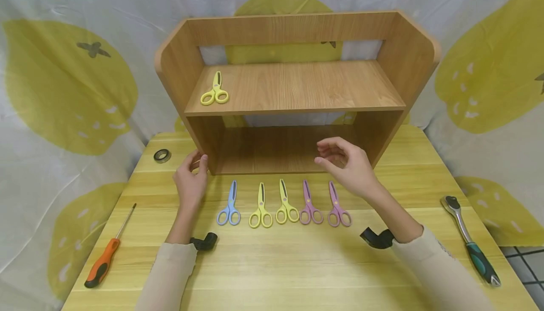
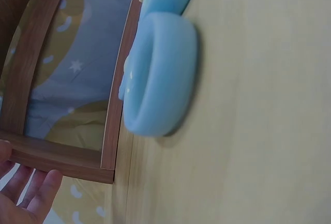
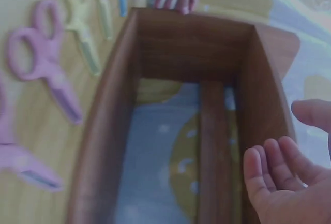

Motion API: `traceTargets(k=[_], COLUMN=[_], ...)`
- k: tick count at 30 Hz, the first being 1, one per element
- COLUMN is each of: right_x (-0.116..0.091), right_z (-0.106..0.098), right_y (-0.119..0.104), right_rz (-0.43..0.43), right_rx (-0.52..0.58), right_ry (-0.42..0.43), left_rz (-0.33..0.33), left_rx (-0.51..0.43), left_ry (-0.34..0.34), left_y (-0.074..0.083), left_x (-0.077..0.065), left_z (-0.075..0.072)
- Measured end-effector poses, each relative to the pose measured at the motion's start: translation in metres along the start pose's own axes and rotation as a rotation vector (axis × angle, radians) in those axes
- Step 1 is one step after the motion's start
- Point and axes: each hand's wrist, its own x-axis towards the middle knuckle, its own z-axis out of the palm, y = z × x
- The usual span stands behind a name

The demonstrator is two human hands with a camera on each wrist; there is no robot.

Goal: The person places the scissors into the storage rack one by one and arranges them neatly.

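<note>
A wooden two-tier shelf stands on the table. Yellow scissors lie at the left of its upper board. My left hand is at the lower left side panel, its fingers touching the outside with no grip around it visible. My right hand hovers before the lower compartment's right part, fingers loosely bent and holding nothing. Between the hands, a row of scissors lies before the shelf: blue scissors, two yellow pairs and two purple pairs. Blue handle loops loom large in the left wrist view.
A roll of black tape lies left of the shelf. An orange-handled screwdriver is at the table's left edge, a ratchet wrench at the right. Lemon-patterned cloth hangs behind. Black wrist mounts stick out from both wrists.
</note>
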Motion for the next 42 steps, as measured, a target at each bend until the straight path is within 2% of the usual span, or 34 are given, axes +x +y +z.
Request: traceTargets(k=[9, 19, 24, 33, 42], right_x=[-0.056, -0.097, -0.108, -0.115, -0.121], right_z=[-0.012, -0.007, -0.007, -0.01, -0.004], right_y=[0.043, 0.081, 0.089, 0.1, 0.107], right_rz=[0.071, 0.129, 0.172, 0.246, 0.253], right_rx=[-0.071, -0.217, -0.234, -0.251, -0.218], right_ry=[-0.03, -0.021, -0.019, -0.034, -0.085], left_rz=[-0.011, 0.004, 0.023, 0.029, 0.032], left_rx=[0.0, -0.011, -0.014, -0.015, -0.016], left_ry=[0.01, 0.007, 0.01, 0.025, 0.015], left_y=[0.0, 0.001, 0.0, -0.001, 0.0], left_x=[-0.001, 0.0, 0.001, 0.002, 0.0], left_z=[0.0, -0.001, -0.001, -0.001, 0.001])
